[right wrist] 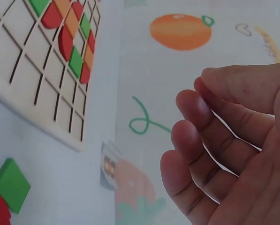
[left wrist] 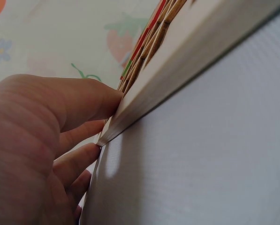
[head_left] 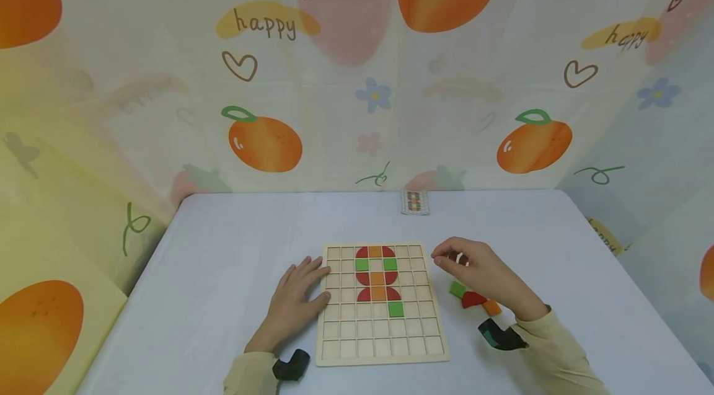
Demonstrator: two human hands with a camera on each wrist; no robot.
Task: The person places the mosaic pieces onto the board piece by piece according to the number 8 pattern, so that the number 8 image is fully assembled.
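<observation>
- A square board [head_left: 347,330] of pale, smooth wood is lying on the white tabletop [head_left: 217,271], its thin raised strips forming a grid of small square cells.
- Flat, matt tiles [head_left: 378,278] are filling some cells in its far half: orange squares are running down the middle, green squares and round-edged red tiles are flanking them, and one green square is sitting alone nearest the person.
- The left hand [head_left: 295,305] is resting at the board's left edge, its thumb and forefinger tips touching the wood, its fingers relaxed and slightly spread.
- The right hand [head_left: 476,265] is hovering near the board's right edge, its fingers loosely curling and its thumb tip lying close to the forefinger; nothing is showing between them, though whether they are touching I cannot tell.
- Below it, a green tile [head_left: 457,289], a round-edged red tile [head_left: 474,299] and an orange tile [head_left: 492,307] are lying bunched together.
- A small printed card [head_left: 415,202] is lying near the table's far edge.
</observation>
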